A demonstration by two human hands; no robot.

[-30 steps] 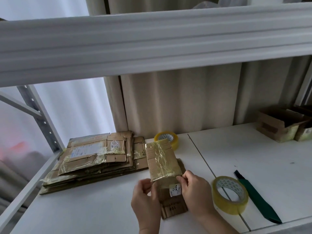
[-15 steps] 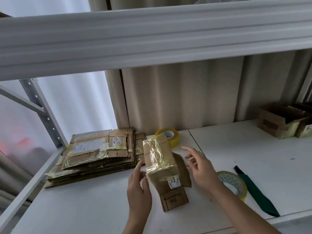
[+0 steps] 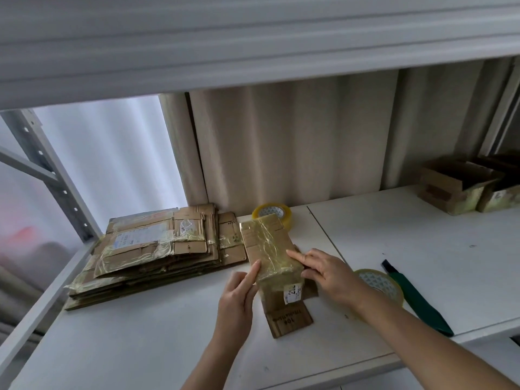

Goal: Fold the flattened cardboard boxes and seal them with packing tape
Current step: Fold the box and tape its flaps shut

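Just right of the stack of flattened boxes (image 3: 157, 249), on the white shelf (image 3: 422, 243), lies the small cardboard box (image 3: 267, 249) being worked, its upper face covered in glossy yellowish tape and one brown flap with a white label pointing toward the person. Both hands are on it. The left hand (image 3: 239, 294) presses against the box's left side near its near end, fingers straight and close together, holding nothing. The right hand (image 3: 326, 271) rests on the box's right edge, index finger laid straight across the taped top and the other fingers spread loosely along the side; it presses rather than pinches.

Two rolls of packing tape are within reach: one roll (image 3: 273, 213) just behind the box's far end, another roll (image 3: 380, 285) right of the box, partly hidden by the right wrist. A dark green tool (image 3: 416, 296) lies farther right of that roll. Opened boxes (image 3: 461, 184) sit well to the right of the worked box, by the back wall.

This box looks light and thin-walled, so it should lift easily but crush or skew under a hard squeeze. The old tape is likely slick; bare cardboard edges and corners give a surer hold than the taped face. Supporting both long sides while the loose flap is folded seems wisest.
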